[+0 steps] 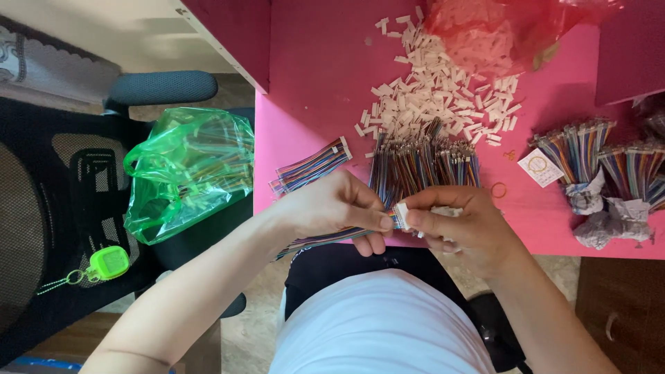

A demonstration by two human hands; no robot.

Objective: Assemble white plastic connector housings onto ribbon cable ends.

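Note:
My left hand [332,208] grips a flat multicoloured ribbon of wires [325,239] near its end, at the front edge of a pink table [318,83]. My right hand [460,225] pinches a small white plastic connector [402,215] against the wire ends, and holds a few more white connectors in its palm. Just behind the hands lies a loose bundle of coloured wires [422,163]. A finished ribbon with a white connector [312,168] lies to the left of them.
A heap of white connectors [436,90] spreads at the table's back, beside a red plastic bag [499,28]. Tied wire bundles [603,163] sit at the right. A green plastic bag [187,170] rests on a black chair at the left, with a green key fob [107,263].

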